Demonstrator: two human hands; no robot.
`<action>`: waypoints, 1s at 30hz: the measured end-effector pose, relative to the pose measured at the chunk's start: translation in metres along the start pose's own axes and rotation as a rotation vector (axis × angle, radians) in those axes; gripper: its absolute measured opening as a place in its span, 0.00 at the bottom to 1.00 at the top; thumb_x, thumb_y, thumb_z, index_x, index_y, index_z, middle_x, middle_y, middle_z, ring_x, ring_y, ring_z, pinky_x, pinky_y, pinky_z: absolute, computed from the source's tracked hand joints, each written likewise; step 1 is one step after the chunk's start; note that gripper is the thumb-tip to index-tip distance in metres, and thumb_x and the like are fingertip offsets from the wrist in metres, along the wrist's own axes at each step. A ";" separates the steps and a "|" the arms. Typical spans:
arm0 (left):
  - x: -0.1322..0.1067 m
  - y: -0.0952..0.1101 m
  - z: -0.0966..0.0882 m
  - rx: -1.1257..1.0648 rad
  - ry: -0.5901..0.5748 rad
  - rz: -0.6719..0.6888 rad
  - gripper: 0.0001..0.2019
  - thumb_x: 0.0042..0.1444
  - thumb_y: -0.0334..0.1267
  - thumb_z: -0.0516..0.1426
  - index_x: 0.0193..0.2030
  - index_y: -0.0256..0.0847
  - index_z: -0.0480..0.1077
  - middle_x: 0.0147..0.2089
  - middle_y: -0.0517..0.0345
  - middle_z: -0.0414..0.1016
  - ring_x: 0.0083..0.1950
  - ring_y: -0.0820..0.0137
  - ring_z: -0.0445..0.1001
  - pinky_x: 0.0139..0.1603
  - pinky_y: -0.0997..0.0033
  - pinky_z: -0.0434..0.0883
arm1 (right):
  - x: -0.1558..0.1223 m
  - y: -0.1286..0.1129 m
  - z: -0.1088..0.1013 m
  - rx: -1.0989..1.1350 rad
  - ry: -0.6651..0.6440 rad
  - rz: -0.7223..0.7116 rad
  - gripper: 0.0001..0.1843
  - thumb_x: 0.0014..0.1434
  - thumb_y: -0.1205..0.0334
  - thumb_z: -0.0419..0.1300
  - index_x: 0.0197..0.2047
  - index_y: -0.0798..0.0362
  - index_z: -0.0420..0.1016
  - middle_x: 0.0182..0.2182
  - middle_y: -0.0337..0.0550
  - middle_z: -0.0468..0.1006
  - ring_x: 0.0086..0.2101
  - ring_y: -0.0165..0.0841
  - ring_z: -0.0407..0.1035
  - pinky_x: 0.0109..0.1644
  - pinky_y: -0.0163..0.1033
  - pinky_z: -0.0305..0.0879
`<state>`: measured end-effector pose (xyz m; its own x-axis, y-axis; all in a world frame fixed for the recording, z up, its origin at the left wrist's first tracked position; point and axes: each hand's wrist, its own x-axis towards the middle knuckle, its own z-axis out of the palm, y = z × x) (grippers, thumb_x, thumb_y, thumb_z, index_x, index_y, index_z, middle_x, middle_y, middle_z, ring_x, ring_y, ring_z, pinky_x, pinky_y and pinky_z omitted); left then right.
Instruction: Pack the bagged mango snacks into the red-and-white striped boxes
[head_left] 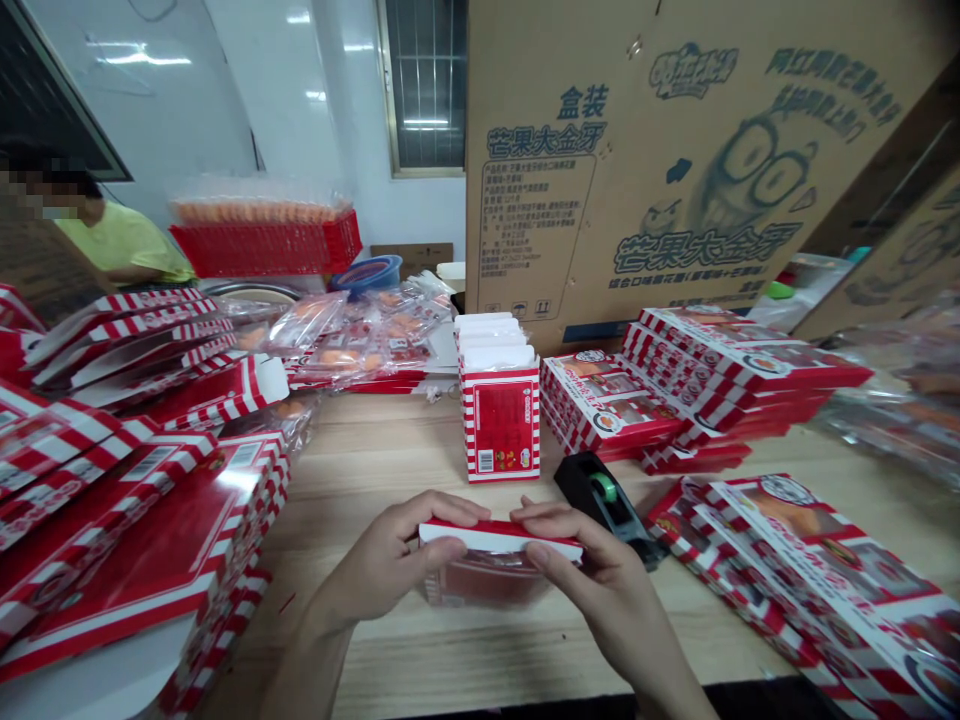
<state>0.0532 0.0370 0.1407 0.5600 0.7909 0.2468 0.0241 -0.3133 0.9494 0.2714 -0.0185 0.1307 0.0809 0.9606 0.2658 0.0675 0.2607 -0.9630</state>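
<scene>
My left hand [382,555] and my right hand [604,570] grip the two ends of a red-and-white cardboard box [487,580] at the front middle of the table. Thumbs press on the near side of its white top edge, and the fingers curl over the far side. Below that edge the box front is blurred. Just beyond stands an upright row of striped boxes [502,425] with white flaps up. Close to my right hand sits a black tape dispenser [611,505] with a green roll.
Flat striped cartons [150,530] pile up on the left. Filled boxes are stacked at the back right [735,370] and front right [810,560]. Clear bags of orange food [352,335] lie behind. A big brown carton [637,170] blocks the back. A person in yellow [135,240] is far left.
</scene>
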 end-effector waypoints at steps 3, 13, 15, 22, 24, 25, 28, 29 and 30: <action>-0.003 0.000 0.005 0.028 0.053 0.027 0.06 0.58 0.34 0.60 0.41 0.43 0.78 0.45 0.51 0.82 0.48 0.64 0.79 0.51 0.66 0.74 | 0.004 0.000 -0.005 0.050 -0.068 -0.076 0.05 0.56 0.54 0.67 0.34 0.44 0.83 0.36 0.44 0.84 0.42 0.39 0.77 0.58 0.51 0.66; -0.014 -0.005 -0.001 0.047 0.018 0.180 0.16 0.54 0.30 0.64 0.48 0.53 0.77 0.53 0.52 0.78 0.52 0.65 0.78 0.46 0.69 0.77 | 0.010 0.002 -0.021 -0.109 -0.269 -0.212 0.05 0.57 0.61 0.66 0.38 0.43 0.83 0.42 0.46 0.82 0.42 0.40 0.77 0.46 0.43 0.74; -0.015 -0.006 -0.001 0.046 0.020 0.182 0.18 0.55 0.28 0.63 0.49 0.55 0.76 0.54 0.54 0.78 0.53 0.66 0.77 0.50 0.70 0.76 | 0.010 0.004 -0.023 -0.112 -0.307 -0.199 0.05 0.59 0.63 0.65 0.38 0.44 0.83 0.43 0.46 0.81 0.43 0.39 0.77 0.45 0.40 0.74; -0.013 -0.008 0.016 0.147 0.309 0.185 0.15 0.59 0.25 0.57 0.49 0.48 0.71 0.49 0.55 0.78 0.51 0.69 0.77 0.50 0.72 0.74 | 0.010 -0.004 -0.016 -0.323 -0.209 -0.265 0.09 0.61 0.67 0.61 0.42 0.45 0.77 0.43 0.43 0.79 0.46 0.37 0.74 0.49 0.38 0.70; -0.017 -0.016 0.022 0.216 0.461 0.348 0.14 0.58 0.25 0.59 0.46 0.47 0.67 0.51 0.55 0.75 0.52 0.68 0.77 0.51 0.68 0.75 | 0.008 -0.008 -0.012 -0.404 -0.163 -0.304 0.11 0.60 0.68 0.62 0.45 0.45 0.75 0.42 0.42 0.79 0.47 0.37 0.73 0.51 0.38 0.69; -0.020 -0.022 0.024 0.288 0.493 0.433 0.12 0.57 0.25 0.59 0.43 0.46 0.66 0.52 0.55 0.73 0.52 0.67 0.77 0.52 0.67 0.75 | 0.007 -0.009 -0.010 -0.424 -0.153 -0.315 0.11 0.59 0.68 0.62 0.45 0.45 0.74 0.41 0.42 0.79 0.46 0.37 0.73 0.50 0.37 0.69; -0.032 -0.038 0.027 0.626 0.488 0.543 0.09 0.58 0.25 0.58 0.41 0.45 0.69 0.57 0.53 0.66 0.54 0.67 0.74 0.52 0.70 0.75 | 0.006 -0.010 -0.005 -0.410 -0.126 -0.275 0.09 0.60 0.67 0.62 0.43 0.45 0.74 0.40 0.41 0.80 0.42 0.35 0.75 0.45 0.34 0.71; -0.035 -0.042 0.027 0.718 0.487 0.544 0.10 0.59 0.25 0.57 0.43 0.44 0.70 0.58 0.52 0.64 0.56 0.67 0.73 0.52 0.72 0.75 | 0.006 -0.010 -0.004 -0.395 -0.118 -0.256 0.09 0.60 0.66 0.62 0.43 0.45 0.75 0.40 0.41 0.80 0.42 0.35 0.75 0.43 0.33 0.71; -0.037 -0.045 0.027 0.784 0.494 0.548 0.12 0.59 0.24 0.56 0.45 0.44 0.71 0.59 0.51 0.63 0.57 0.67 0.71 0.53 0.72 0.74 | 0.006 -0.010 -0.003 -0.378 -0.115 -0.244 0.09 0.60 0.66 0.62 0.44 0.45 0.76 0.40 0.42 0.80 0.41 0.35 0.75 0.42 0.33 0.72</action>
<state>0.0536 0.0073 0.0838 0.2634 0.5105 0.8186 0.4940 -0.8002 0.3400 0.2739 -0.0155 0.1422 -0.0917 0.8856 0.4553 0.4307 0.4475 -0.7837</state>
